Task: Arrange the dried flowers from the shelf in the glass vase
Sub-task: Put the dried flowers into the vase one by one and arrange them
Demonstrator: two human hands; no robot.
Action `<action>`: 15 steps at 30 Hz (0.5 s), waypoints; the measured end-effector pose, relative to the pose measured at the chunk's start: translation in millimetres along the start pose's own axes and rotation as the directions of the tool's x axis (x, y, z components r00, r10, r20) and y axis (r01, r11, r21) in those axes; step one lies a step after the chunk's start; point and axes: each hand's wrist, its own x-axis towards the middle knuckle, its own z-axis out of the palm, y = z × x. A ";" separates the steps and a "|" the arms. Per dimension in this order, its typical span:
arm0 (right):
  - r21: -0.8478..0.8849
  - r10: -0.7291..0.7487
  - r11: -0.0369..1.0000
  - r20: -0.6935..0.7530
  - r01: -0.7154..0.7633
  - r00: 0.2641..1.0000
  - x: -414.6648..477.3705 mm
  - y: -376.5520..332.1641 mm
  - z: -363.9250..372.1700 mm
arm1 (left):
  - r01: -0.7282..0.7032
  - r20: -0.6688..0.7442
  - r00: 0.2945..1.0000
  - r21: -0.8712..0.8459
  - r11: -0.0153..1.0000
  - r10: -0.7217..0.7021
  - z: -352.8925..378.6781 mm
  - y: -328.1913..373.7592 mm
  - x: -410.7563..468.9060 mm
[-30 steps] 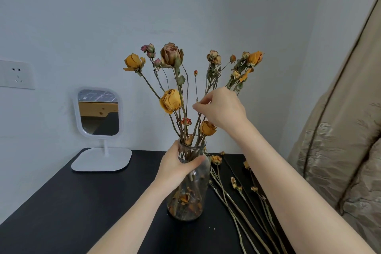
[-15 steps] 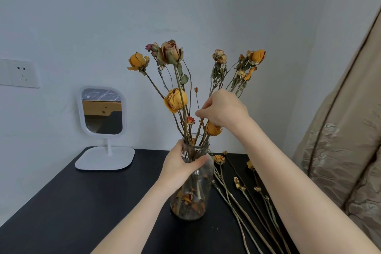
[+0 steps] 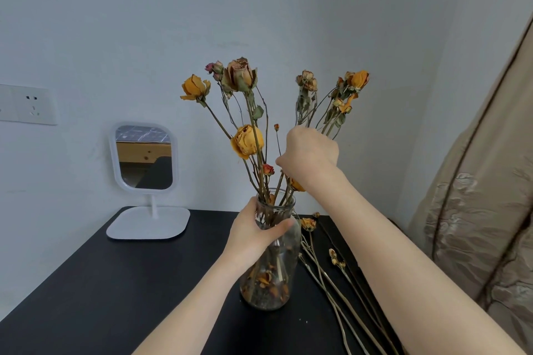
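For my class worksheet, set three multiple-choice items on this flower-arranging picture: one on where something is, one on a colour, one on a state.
1. Where does the white mirror stand?
A. Left of the glass vase, on the table.
B. Right of the vase.
C. On the floor.

2. What colour is the table top?
A. White.
B. Black.
C. Brown.

3. What is the left hand doing?
A. Lying flat.
B. Holding the mirror.
C. Gripping the vase's neck.

Key: 1 A, its base sits on the table left of the vase; 2 B, the top is plain black; 3 C, its fingers wrap the neck while the right hand holds stems of the dried flowers.
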 end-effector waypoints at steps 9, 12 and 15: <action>0.115 0.041 0.992 0.119 -0.055 0.992 5.9 6.3 1.5 | -0.008 0.010 1.000 0.004 1.000 0.008 -1.4 3.0 -1.3; 0.052 0.049 0.997 0.190 -0.060 0.981 3.9 5.7 -1.9 | -0.012 0.012 1.000 0.008 1.000 0.012 -1.6 2.8 -1.7; 0.057 0.044 0.997 0.232 -0.059 0.972 3.0 4.8 -4.3 | -0.010 0.011 1.000 0.010 1.000 0.009 -1.8 2.6 -1.4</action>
